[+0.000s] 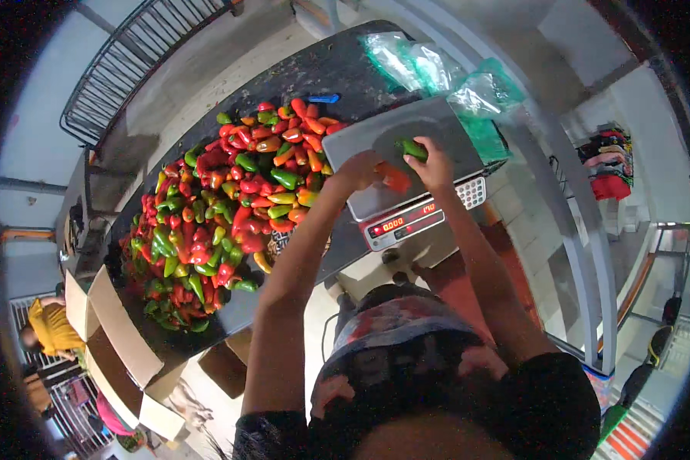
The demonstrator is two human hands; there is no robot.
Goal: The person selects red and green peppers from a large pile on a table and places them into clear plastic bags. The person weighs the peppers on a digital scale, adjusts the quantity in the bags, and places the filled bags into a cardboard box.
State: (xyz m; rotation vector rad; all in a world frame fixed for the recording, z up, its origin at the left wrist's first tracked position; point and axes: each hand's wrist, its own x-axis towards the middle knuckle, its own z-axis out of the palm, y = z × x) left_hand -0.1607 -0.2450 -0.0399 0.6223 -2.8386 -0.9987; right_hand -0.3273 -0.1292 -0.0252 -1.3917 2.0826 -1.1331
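Observation:
Over the plate of a digital scale (374,138), my left hand (359,171) holds a red pepper (395,177), which is blurred. Close to its right, my right hand (434,167) has a green pepper (412,149) between thumb and fingers. The scale's lit display (392,225) faces my body. A large heap of red, green and orange peppers (230,190) covers the dark table to the left of the scale, reaching up to its left edge.
Clear and green plastic bags (486,89) lie beyond the scale at the table's right end. A blue utility knife or similar tool (324,99) rests behind the heap. An open cardboard box (121,339) stands at the lower left. A person in yellow (52,328) is at the far left.

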